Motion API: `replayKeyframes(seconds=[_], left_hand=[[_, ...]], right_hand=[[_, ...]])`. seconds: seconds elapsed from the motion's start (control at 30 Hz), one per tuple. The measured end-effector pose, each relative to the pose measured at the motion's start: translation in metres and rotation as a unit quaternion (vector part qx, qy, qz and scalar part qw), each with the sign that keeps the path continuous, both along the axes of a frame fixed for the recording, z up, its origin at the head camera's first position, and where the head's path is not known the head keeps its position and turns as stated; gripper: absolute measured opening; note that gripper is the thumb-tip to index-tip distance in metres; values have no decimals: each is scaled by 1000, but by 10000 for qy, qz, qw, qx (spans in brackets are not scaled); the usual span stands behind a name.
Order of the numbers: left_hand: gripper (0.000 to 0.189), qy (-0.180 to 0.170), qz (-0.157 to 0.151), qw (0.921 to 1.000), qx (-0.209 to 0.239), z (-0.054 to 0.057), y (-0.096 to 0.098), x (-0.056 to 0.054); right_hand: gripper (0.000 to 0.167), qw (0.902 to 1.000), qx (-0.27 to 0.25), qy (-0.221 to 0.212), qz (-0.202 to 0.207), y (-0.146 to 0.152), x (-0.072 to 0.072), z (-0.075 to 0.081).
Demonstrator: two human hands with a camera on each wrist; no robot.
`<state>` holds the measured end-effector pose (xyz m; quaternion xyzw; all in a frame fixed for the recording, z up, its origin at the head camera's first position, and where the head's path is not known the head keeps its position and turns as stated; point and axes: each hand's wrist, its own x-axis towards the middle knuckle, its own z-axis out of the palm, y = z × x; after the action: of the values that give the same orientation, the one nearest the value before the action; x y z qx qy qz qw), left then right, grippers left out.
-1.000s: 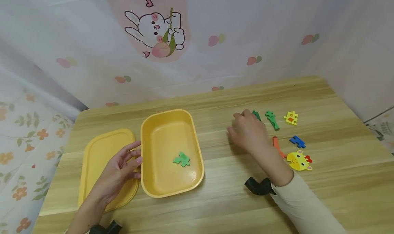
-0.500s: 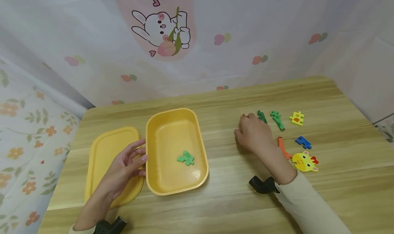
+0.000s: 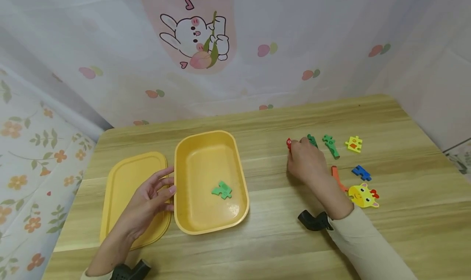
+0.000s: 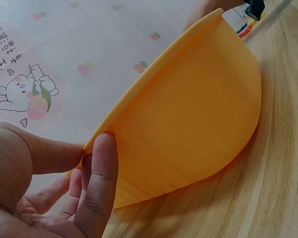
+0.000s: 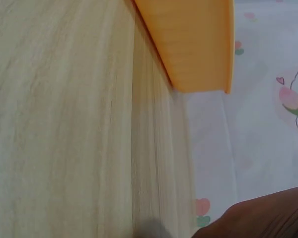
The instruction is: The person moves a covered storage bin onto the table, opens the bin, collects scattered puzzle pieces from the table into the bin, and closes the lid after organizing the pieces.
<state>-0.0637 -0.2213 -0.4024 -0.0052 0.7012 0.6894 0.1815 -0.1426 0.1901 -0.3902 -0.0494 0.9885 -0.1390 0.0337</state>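
Note:
A yellow plastic box (image 3: 211, 227) stands uncovered on the table with a light-green puzzle piece (image 3: 222, 189) inside. At its left side my left hand (image 3: 149, 200) holds the rim; in the left wrist view the thumb is at the rim and a finger lies against the outer wall. My right hand (image 3: 307, 159) has its fingers curled down over a red puzzle piece (image 3: 288, 142), which pokes out beside the fingertips and is mostly hidden. Just beyond that hand lie a dark-green piece (image 3: 312, 140) and a green piece (image 3: 331, 146).
The yellow lid (image 3: 126, 186) lies left of the box, partly under my left forearm. Right of my right hand are a yellow piece (image 3: 354, 143), a blue piece (image 3: 362, 173), an orange piece (image 3: 337, 178) and a giraffe-head piece (image 3: 362, 196). A printed curtain (image 3: 279, 75) hangs behind the table.
My right hand has shifted slightly beside the green pieces, and the red puzzle piece has come into sight at its fingertips. My left hand stays at the box; the head view has swung a little.

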Motion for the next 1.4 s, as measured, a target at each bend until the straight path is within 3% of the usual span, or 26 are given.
replayKeyframes(seconds=[0.17, 0.33, 0.47, 0.83, 1.4], left_hand=[[60, -9, 47, 10000, -43, 1, -1, 1], [61, -5, 42, 10000, -66, 1, -1, 0], [62, -35, 58, 10000, -47, 0, 1, 0], [62, 15, -20, 10000, -37, -2, -1, 1], [64, 21, 22, 10000, -85, 1, 2, 0]], right_hand=[[20, 9996, 108, 257, 19, -1, -1, -2], [18, 9998, 80, 185, 27, 0, -2, -3], [27, 9998, -14, 184, 90, 1, -2, -4], [46, 9914, -1125, 631, 202, -6, -1, 0], [52, 9743, -2225, 250, 239, -17, -2, 4]])
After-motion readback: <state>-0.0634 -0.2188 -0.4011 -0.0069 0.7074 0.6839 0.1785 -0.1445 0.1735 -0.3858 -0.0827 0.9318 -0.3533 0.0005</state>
